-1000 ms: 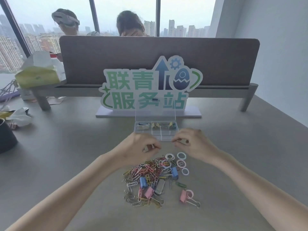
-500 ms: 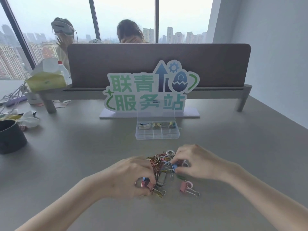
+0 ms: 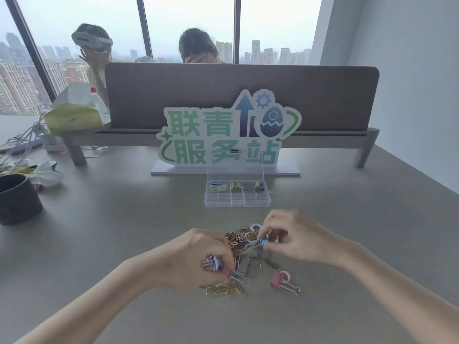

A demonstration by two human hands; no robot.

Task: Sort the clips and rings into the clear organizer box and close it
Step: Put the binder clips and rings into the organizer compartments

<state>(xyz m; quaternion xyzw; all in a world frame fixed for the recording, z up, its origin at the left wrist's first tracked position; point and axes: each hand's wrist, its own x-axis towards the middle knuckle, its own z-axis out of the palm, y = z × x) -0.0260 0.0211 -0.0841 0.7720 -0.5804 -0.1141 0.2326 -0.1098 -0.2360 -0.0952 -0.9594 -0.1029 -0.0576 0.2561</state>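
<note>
Evidently the right hand (image 3: 295,235) pinches a blue binder clip (image 3: 261,242) above the heap of paper clips (image 3: 239,238), while the left hand (image 3: 198,259) pinches another blue clip (image 3: 216,263). Light, stiff and probably slippery, each is best held by its painted body, then carried to the open organizer box (image 3: 237,197) just beyond.

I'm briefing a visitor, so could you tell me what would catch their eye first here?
Probably the green sign standing mid-desk, with the clear organizer box open just before it. Nearer, the left hand and right hand each pinch a blue binder clip over the colourful pile of clips and rings.
</note>
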